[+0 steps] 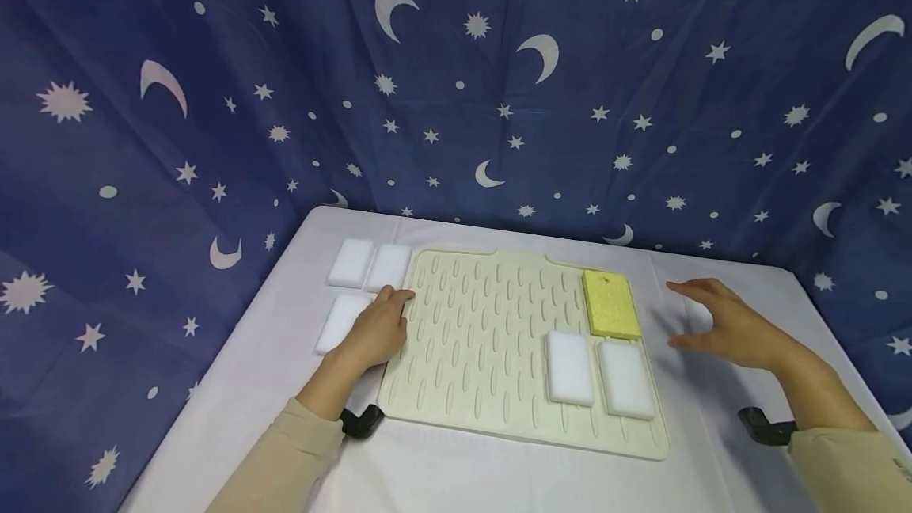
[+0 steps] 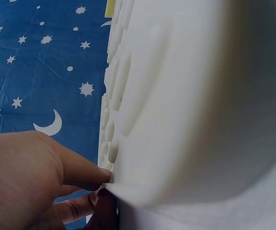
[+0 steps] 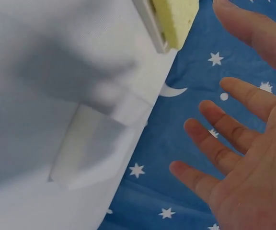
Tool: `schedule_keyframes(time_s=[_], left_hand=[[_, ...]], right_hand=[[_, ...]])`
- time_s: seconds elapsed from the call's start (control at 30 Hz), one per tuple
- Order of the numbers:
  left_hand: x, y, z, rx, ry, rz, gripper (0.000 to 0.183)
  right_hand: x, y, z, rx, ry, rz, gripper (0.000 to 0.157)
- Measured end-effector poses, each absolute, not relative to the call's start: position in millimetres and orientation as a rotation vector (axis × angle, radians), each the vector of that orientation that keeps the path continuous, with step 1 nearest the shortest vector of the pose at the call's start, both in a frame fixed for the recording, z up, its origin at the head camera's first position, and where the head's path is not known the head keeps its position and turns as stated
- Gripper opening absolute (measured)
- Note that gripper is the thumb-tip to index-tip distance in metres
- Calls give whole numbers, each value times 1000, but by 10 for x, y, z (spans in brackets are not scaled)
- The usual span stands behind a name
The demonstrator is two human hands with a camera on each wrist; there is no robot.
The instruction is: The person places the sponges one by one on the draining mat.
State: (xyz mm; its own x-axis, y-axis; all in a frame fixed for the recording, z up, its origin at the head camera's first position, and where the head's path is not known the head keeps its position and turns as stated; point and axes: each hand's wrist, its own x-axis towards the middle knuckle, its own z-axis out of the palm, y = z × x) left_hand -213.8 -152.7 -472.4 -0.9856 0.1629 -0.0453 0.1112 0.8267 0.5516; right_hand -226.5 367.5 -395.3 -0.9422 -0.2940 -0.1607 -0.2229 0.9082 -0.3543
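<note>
In the head view my left hand (image 1: 378,327) is at the left edge of a cream drying mat (image 1: 470,370) with raised oval ridges. The left wrist view has the thumb and fingers pinching the mat's edge (image 2: 143,191) between them. My right hand (image 1: 727,323) hovers off the mat's right side, fingers spread and holding nothing. Nearest to it on the mat, a yellow sponge (image 1: 611,305) lies at the far right corner. Two white sponge blocks, one (image 1: 570,368) left of the other (image 1: 627,378), lie nearer the front.
Left of the mat, three white blocks (image 1: 351,262) lie on the white tablecloth (image 1: 442,465), one partly hidden by my left hand. A pale block-like shape (image 3: 90,148) shows in shadow below my right hand. A blue star-and-moon curtain (image 1: 456,101) hangs behind the table.
</note>
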Motion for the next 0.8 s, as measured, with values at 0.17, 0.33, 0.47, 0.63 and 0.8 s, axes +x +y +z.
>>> schedule_keyframes(time_s=[0.17,0.33,0.47,0.63,0.8], left_hand=[[-2135,-1521,-4719,220,2912,871,46],[-2131,-1517,-4714,211,2915,866,46],[-2130,-1517,-4716,207,2917,868,46],[-2129,-1522,-4722,206,2922,863,46],[-2133,-1523,-4728,206,2920,867,46]], right_hand=[[-2300,3748,-4002,-364,2862,-493,105],[-2333,3829,-4063,-371,2870,-503,105],[-2376,3875,-4095,-342,2871,-492,105],[-2430,3947,-4132,-299,2865,-480,108],[-2470,4033,-4180,-273,2848,-480,111]])
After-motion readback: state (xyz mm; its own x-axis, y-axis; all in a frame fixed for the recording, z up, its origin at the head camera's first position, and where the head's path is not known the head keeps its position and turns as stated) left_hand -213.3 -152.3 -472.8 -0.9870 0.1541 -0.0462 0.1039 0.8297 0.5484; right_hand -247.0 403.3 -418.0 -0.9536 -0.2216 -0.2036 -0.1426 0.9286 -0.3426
